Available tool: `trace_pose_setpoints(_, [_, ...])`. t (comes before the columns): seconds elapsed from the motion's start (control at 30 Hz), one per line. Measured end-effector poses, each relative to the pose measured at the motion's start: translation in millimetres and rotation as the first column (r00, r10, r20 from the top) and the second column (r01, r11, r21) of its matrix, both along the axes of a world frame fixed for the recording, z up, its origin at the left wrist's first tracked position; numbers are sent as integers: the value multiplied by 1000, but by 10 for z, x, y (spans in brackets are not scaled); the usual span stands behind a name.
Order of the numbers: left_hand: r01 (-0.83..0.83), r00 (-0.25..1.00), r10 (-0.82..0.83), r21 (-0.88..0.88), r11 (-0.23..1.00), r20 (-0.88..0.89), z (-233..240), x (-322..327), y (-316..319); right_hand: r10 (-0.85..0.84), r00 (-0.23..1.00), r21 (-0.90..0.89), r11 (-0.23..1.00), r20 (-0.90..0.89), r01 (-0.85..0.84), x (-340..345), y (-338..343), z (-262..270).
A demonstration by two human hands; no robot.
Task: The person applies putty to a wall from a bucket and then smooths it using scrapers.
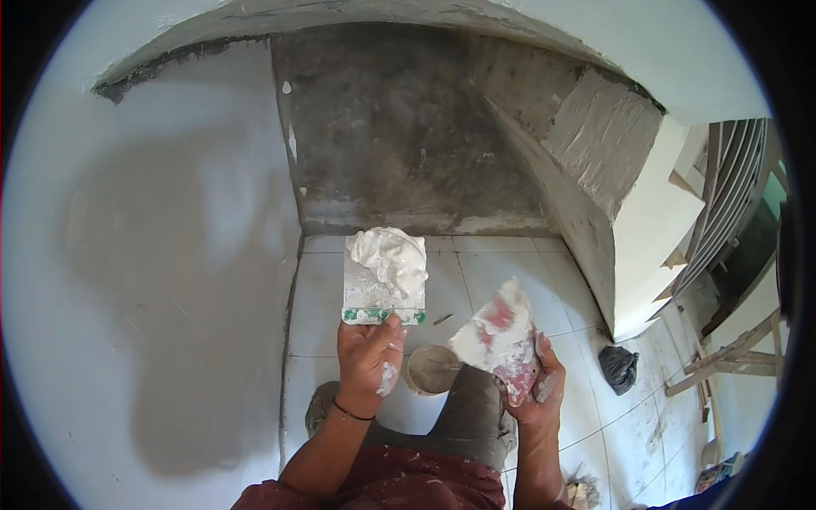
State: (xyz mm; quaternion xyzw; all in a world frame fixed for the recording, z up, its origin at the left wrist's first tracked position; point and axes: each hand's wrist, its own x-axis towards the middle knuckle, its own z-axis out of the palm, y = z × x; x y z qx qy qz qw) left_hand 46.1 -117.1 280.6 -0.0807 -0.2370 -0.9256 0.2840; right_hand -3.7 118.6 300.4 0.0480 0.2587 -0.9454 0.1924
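Observation:
My left hand (373,357) grips the green-edged end of a flat rectangular spreader blade (357,290), thumb on top. A thick heap of white putty (392,258) covers the blade's far half. To the right, my right hand (535,382) is closed on the narrow pinkish-red corner of a roughly triangular flat scraper (497,335), which is smeared with white putty. The two tools are apart. Below and between the hands, a round tub (433,370) stands on the tiled floor, partly behind my leg. White smears mark both hands.
A smooth grey-white wall (191,287) rises at left, a dark bare cement wall (408,127) ahead. A sloped, stepped structure (637,255) stands at right. Beyond it are a black plastic bag (618,370), a wooden frame (733,363) and metal bars (733,197). A small brown scrap (443,319) lies on the tiles.

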Motion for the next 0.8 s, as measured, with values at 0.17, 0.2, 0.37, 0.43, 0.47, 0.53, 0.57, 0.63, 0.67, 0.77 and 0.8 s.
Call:
trace_pose_setpoints(0.17, [-207, 956, 264, -339, 918, 131, -267, 40, 45, 183, 981, 90, 978, 67, -189, 208, -335, 334])
trace_pose_setpoints(0.2, [-314, 938, 347, -378, 871, 21, -279, 31, 85, 220, 975, 130, 966, 44, -224, 207, -391, 357])
trace_pose_setpoints(0.37, [-317, 939, 311, -725, 612, -148, -351, 116, -210, 250, 953, -30, 968, 172, -249, 165, -604, 448])
trace_pose_setpoints(0.43, [-171, 968, 251, -673, 720, 23, -177, 161, -260, 234, 970, 10, 972, 72, -235, 195, -597, 465])
trace_pose_setpoints(0.47, [-333, 931, 307, -810, 483, -200, -103, 160, -366, 232, 970, 7, 972, 77, -233, 191, -573, 424])
trace_pose_setpoints(0.53, [-487, 858, 295, -849, 204, -421, -67, 155, -524, 309, 950, -71, 950, 49, -305, 140, -549, 322])
trace_pose_setpoints(0.57, [-464, 870, 279, -868, 179, -407, -84, 149, -581, 311, 949, -72, 949, 51, -307, 141, -542, 317])
trace_pose_setpoints(0.63, [-439, 881, 266, -886, 151, -392, -88, 158, -639, 293, 954, -72, 955, 61, -288, 156, -550, 341])
trace_pose_setpoints(0.67, [-406, 890, 274, -906, 118, -363, -81, 165, -651, 295, 954, -72, 954, 61, -290, 140, -551, 327])
trace_pose_setpoints(0.77, [-362, 905, 273, -927, 97, -325, -175, 140, -691, 304, 950, -63, 952, 70, -300, 131, -531, 307])
trace_pose_setpoints(0.8, [-350, 913, 262, -931, 104, -314, -246, 118, -708, 277, 960, -22, 961, 41, -276, 160, -540, 324])
